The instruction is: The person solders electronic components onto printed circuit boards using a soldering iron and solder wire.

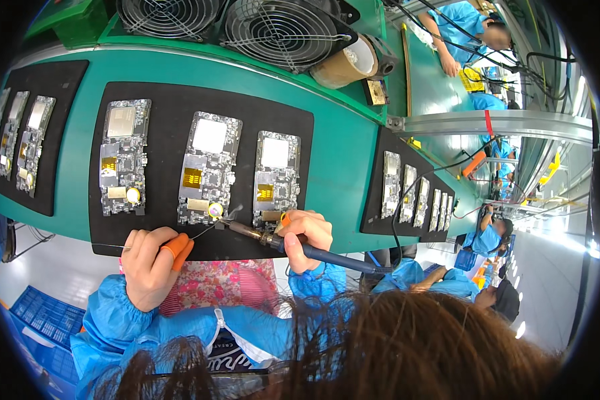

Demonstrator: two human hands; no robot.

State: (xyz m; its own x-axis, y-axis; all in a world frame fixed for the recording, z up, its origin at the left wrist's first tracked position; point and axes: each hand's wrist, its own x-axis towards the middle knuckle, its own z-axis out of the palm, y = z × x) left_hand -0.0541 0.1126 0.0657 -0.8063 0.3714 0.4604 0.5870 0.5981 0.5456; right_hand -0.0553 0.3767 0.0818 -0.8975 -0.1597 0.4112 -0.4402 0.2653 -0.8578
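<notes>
My right hand [305,239] is closed round a soldering iron [343,259] with a blue handle. Its tip meets the lower end of the middle circuit board [211,162], beside a round coin-shaped part [215,210], and a wisp of smoke rises there. Thin solder wire [204,232] is pinched in my left hand [150,263], its end reaching toward the tip. Orange finger cots show on both hands. To the left lies another circuit board [124,157], and to the right a third circuit board [276,177]. All three rest on a black mat [163,100].
More boards lie on a left mat [63,133] and a right mat [373,180]. Two fans [280,30] and a cardboard roll [343,65] stand at the back. The iron's cord [397,230] runs right. Co-workers in blue sit along the green bench [343,147].
</notes>
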